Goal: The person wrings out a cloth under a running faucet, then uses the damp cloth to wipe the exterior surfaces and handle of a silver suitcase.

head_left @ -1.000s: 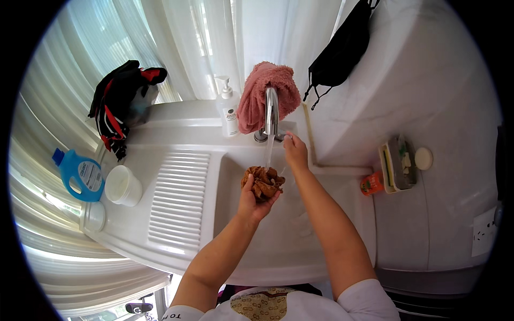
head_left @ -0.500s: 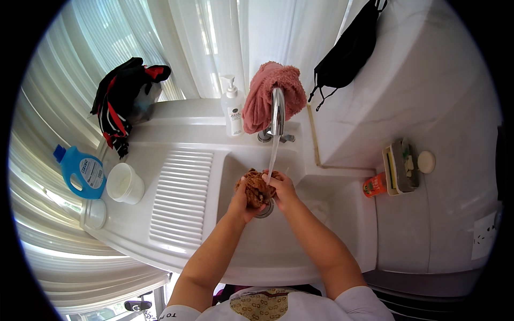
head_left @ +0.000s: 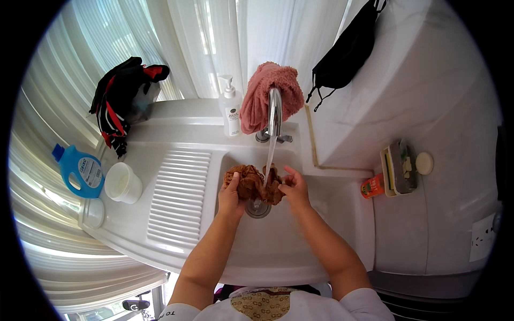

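Your left hand grips one side of the brown cloth, and your right hand pinches its other side. The cloth is over the white sink, near the drain, under water running from the tap.

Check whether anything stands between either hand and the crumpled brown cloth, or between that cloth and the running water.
Nothing visible does: the left hand and right hand both hold the crumpled brown cloth, and the thin clear water stream from the curved chrome faucet falls directly onto it.
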The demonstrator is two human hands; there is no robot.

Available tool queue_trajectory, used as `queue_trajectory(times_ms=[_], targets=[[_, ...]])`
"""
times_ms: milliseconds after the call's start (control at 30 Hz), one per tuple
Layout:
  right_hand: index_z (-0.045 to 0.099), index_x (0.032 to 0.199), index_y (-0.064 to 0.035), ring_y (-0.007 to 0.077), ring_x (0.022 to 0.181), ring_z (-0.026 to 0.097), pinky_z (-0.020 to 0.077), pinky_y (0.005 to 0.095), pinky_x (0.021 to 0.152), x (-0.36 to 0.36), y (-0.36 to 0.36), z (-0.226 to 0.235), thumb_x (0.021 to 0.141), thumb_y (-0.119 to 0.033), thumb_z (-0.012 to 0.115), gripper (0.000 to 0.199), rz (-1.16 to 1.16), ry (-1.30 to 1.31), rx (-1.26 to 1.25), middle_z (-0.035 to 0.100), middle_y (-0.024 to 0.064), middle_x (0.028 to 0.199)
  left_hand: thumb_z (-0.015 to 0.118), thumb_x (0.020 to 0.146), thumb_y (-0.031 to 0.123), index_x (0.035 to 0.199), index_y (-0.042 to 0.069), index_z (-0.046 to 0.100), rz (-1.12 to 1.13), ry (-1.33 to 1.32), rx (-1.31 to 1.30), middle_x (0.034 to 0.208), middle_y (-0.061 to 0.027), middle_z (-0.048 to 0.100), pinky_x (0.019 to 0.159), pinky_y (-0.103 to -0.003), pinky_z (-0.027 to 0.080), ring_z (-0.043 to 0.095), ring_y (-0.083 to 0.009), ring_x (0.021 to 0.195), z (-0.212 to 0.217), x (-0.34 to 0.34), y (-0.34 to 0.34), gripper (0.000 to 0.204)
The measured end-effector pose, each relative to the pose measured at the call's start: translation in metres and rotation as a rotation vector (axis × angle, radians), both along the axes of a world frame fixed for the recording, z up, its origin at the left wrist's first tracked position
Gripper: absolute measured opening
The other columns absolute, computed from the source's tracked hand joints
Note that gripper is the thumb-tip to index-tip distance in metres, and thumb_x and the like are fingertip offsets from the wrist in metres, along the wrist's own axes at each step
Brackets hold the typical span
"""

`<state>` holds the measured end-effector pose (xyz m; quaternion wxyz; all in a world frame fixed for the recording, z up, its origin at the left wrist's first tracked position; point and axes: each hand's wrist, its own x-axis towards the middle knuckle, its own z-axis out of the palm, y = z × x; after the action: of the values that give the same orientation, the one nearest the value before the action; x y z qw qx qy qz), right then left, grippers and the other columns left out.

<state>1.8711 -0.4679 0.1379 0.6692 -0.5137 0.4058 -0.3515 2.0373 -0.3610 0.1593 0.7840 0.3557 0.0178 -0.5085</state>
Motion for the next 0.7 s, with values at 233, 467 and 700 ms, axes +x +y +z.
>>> queue_trajectory(times_ms=[233, 467, 700], targets=[[0.046, 0.138, -0.0041, 0.0174, 0.101, 0.059, 0.0492, 0.0293, 0.088, -0.008, 0.024, 0.007, 0.071, 0.0, 0.077, 0.073, 0.292, 0.309, -0.238, 0.059, 0.0065, 0.115, 0.058, 0.098, 0.026, 0.117, 0.0, 0.059, -0.294, -0.299, 0.114, 0.109, -0.0082, 0.065, 0.086, -0.033, 0.053, 0.064, -0.0176, 0.099, 0.041, 0.0, -0.001, 0.033], [0.058, 0.125, -0.001, 0.0156, 0.099, 0.062, 0.0508, 0.03, 0.087, -0.007, 0.004, 0.016, 0.08, -0.004, 0.074, 0.048, 0.453, 0.211, -0.098, 0.066, 0.0077, 0.113, 0.06, 0.096, 0.018, 0.122, -0.001, 0.06, -0.631, -0.628, 0.147, 0.108, -0.0063, 0.067, 0.088, -0.036, 0.051, 0.064, -0.018, 0.098, 0.054, 0.007, 0.0, 0.033], [0.064, 0.114, 0.0034, 0.0126, 0.09, 0.064, 0.0524, 0.0272, 0.081, 0.002, 0.005, 0.076, 0.085, -0.007, 0.07, 0.031, 0.247, 0.062, -0.105, 0.069, 0.0079, 0.101, 0.068, 0.089, 0.029, 0.138, 0.006, 0.048, -0.437, -0.685, 0.452, 0.129, -0.0139, 0.055, 0.095, -0.047, 0.046, 0.054, -0.0231, 0.117, 0.02, 0.027, 0.021, 0.058]])
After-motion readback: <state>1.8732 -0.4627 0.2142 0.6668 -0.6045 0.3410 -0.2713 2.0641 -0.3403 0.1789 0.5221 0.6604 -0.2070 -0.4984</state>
